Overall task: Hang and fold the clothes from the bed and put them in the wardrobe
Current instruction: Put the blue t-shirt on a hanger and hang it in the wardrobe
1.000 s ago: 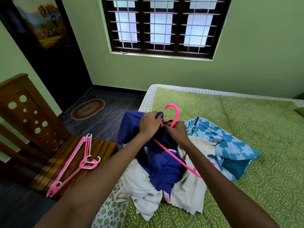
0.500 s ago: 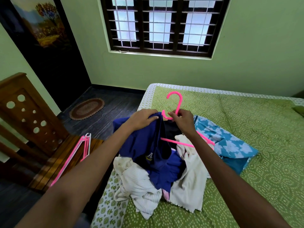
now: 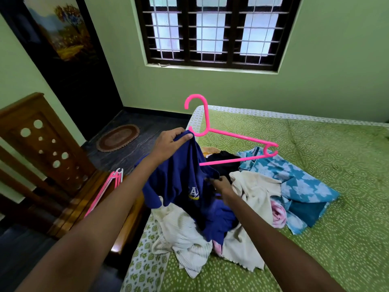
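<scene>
Your left hand [image 3: 168, 142] grips the blue shirt [image 3: 181, 182] and pink hanger [image 3: 219, 133] above the bed [image 3: 315, 239] edge; your right hand [image 3: 221, 184] pinches the shirt's lower fabric.

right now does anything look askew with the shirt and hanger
Yes. The pink hanger is only half inside the blue shirt: its right arm sticks out bare over the bed. The left hand grips the shirt's top by the hook while the right hand pinches the fabric lower down.

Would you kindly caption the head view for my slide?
Left hand and right hand fit a navy shirt onto a pink hanger over the bed.
</scene>
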A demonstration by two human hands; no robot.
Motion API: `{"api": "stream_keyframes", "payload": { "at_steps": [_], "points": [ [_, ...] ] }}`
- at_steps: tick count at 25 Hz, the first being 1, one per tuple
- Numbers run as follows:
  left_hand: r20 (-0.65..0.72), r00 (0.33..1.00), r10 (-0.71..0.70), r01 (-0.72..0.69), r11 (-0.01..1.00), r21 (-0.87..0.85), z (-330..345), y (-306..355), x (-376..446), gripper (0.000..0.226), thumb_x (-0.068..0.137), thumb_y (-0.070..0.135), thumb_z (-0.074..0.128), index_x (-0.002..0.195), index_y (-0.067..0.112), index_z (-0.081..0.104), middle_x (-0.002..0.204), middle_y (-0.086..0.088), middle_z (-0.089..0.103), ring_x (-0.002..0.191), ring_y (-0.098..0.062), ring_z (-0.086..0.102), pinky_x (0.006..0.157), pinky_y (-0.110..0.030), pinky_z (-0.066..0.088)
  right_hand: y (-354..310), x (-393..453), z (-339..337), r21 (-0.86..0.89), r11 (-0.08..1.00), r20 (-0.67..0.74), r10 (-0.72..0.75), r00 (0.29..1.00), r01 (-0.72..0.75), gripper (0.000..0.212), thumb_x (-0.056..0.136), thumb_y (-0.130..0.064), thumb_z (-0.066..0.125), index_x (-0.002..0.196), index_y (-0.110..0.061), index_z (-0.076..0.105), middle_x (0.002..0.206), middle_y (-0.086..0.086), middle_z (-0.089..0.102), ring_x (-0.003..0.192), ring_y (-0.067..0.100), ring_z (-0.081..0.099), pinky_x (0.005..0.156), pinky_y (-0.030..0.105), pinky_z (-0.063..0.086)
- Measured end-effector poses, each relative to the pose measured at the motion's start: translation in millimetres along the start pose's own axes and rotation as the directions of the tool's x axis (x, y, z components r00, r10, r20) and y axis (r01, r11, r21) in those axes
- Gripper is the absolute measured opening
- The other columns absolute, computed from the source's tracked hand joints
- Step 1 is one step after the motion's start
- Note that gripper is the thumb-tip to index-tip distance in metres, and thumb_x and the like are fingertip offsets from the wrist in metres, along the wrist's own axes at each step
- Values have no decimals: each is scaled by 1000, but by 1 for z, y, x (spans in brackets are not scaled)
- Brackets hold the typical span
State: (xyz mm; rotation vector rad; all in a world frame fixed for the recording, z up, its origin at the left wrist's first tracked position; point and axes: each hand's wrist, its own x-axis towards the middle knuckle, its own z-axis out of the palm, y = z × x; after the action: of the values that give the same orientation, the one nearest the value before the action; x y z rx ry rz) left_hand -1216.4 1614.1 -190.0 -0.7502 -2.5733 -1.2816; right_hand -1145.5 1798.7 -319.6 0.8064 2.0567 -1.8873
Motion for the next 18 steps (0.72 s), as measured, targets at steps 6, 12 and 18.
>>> {"api": "stream_keyframes", "payload": {
  "at_steps": [6, 12, 18],
  "points": [
    [-27, 1000, 7, -10, 994, -113, -9, -3, -9, 41, 81, 53, 52, 60, 19, 43, 57, 0, 37, 55, -10, 34, 55, -30, 26, -26, 3, -8, -66, 998, 15, -2, 1000, 3, 18, 80, -27, 67, 70, -21, 53, 68, -2, 48, 58, 12, 42, 52, 22, 33],
    [-77, 992, -95, 104, 987, 119, -15, -8, -16, 60, 69, 73, 44, 49, 21, 20, 46, 4, 19, 42, -10, 20, 51, -32, 15, -26, 3, -46, 334, 925, 96, 159, 983, -183, 22, 93, -8, 43, 77, -4, 58, 55, 7, 61, 43, 17, 57, 39, 20, 47],
    [-201, 953, -228, 266, 945, 189, -10, -33, -34, 62, 65, 73, 39, 45, 17, 20, 43, -1, 23, 42, -17, 27, 52, -34, 20, -61, -18, -110, 501, 862, -23, 110, 994, -84, 27, 93, 4, 36, 72, -4, 51, 41, 3, 51, 37, 8, 48, 32, 15, 40]
  ]
}}
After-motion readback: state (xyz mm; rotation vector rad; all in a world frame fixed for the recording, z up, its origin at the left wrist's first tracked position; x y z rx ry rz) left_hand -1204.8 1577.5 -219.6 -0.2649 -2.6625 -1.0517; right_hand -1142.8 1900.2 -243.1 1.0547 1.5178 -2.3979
